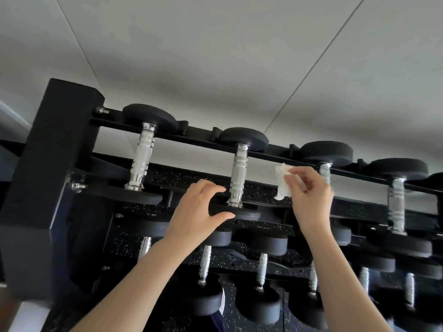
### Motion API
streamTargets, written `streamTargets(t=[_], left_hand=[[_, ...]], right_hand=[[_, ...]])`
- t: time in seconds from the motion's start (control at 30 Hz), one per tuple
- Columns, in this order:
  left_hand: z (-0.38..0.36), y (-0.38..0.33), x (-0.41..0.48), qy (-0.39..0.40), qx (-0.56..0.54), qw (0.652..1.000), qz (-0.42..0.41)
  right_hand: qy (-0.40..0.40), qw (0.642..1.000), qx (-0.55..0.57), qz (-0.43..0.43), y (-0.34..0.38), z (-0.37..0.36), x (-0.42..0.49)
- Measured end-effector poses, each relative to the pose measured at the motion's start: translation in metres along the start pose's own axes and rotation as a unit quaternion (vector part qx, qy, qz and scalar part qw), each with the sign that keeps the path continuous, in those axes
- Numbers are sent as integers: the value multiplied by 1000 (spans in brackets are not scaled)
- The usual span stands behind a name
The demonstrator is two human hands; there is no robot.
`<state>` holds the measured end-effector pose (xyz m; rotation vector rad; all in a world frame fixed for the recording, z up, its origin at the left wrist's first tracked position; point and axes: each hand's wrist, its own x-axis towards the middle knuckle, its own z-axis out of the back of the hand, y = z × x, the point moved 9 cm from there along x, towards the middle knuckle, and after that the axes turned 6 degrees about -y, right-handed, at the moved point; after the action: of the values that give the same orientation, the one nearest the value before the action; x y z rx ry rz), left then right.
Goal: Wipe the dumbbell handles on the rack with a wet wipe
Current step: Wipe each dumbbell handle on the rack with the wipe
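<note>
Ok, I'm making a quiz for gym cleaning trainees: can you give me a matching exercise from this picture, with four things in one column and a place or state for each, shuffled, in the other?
Things
1. wet wipe
2. left hand
3. leftmost top-row handle
4. rack end post

Places or states
A. black, at the far left
B. pinched by the right hand
C. silver, no hand on it
D. fingers curved by the front end of the second dumbbell

Pairs: 1-B; 2-D; 3-C; 4-A
</note>
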<state>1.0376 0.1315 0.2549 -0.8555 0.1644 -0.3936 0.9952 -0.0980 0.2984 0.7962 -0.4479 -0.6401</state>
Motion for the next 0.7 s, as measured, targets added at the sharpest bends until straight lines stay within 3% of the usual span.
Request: streamTargets(t=[0.27, 0.6, 0.7], left_hand=[[-11, 14, -3, -27, -85, 991, 102], [-11, 13, -9, -53, -112, 986, 110], [-11, 14, -8, -47, -112, 987, 104]], right_hand=[[88, 994, 48, 54, -5, -56, 37], [87, 988, 85, 97, 11, -103, 40], [135, 983, 75, 94, 10, -105, 34]])
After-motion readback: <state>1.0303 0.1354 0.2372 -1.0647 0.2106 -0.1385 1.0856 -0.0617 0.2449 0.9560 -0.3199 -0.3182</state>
